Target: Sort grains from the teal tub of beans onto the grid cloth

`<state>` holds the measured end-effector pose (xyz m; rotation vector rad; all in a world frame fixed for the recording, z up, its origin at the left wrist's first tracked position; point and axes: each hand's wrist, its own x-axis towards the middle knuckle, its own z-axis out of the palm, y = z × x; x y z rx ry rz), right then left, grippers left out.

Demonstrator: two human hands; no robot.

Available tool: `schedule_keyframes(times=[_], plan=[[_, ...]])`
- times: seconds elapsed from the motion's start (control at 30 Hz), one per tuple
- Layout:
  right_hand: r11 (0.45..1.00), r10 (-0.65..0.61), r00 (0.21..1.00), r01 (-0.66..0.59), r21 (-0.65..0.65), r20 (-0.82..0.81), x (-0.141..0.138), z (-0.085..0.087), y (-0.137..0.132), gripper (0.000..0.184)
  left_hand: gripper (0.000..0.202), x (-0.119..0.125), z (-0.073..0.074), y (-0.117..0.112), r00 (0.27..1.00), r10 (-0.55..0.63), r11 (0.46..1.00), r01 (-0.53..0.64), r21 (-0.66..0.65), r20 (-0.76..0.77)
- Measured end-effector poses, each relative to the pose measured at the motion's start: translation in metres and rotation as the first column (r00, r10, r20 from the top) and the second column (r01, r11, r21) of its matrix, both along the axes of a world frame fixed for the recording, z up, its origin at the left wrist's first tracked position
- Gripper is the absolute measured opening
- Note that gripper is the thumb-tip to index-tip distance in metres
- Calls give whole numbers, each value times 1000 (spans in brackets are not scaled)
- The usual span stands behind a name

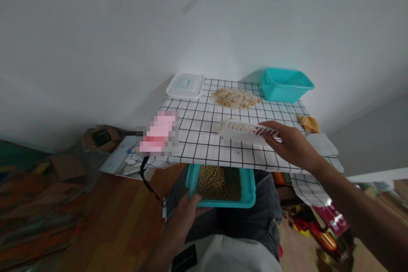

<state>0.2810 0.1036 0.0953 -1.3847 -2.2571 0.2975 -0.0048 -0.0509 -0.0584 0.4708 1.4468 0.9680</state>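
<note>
1. The white slotted rack (239,137) lies to the left of the right hand's fingertips, over the checked cloth (197,129). Its long axis runs left to right, roughly along the table's near edge; the free end points left, away from the fingers, and the row of slots faces up. Whether its underside touches the cloth, I cannot tell.
2. The right hand (291,141) pinches the rack's right end, thumb and fingers closed about it. The back of the hand is up, and the forearm slants in from the lower right.
3. The left hand (185,213) grips the near left corner of the teal tray (251,189), its thumb at the rim. How the other fingers sit underneath cannot be seen. This forearm rises from the bottom, angled slightly right.
4. The tray extends right of the left fingers, above the lap and just below the table edge, long axis left to right. Inside, yellow beans (210,176) fill the left part and dark green beans (234,178) the right.
5. Beyond the right fingers, a bit left, spreads a pale grain pile (236,98); straight beyond them stands a teal bin (280,94). A yellow cloth (308,123) lies to their right, and a clear-white lid (185,86) far to their left.
</note>
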Motion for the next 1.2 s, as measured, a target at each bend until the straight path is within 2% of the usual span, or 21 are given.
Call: schedule_keyframes(times=[0.1,0.2,0.33,0.43,0.63,0.83,1.03,1.2], plan=[[999,39,999,-39,-32,-7,-6,1,-2,29,12,0,2,0,999,-22,999,21,28,30],[998,51,999,-51,-37,-12,-8,3,-6,29,11,0,12,2,999,-28,999,27,27,45],[1000,2,999,-1,15,-49,-3,3,-8,30,11,1,28,7,994,-80,997,80,2,72],[999,-27,998,29,28,-63,1,2,-6,31,12,2,33,10,995,-79,996,81,-30,57],[999,31,998,-30,16,-51,-5,-4,-4,31,11,3,20,6,996,-43,999,42,12,76],[993,113,991,-114,-16,-67,-15,1,-7,30,12,3,5,3,999,-9,1000,8,20,35],[998,54,997,-52,45,-57,-17,1,-4,29,15,2,3,2,998,-20,999,19,28,52],[995,100,994,-99,23,-52,-19,-1,-4,28,16,3,7,3,999,-26,999,25,43,33]])
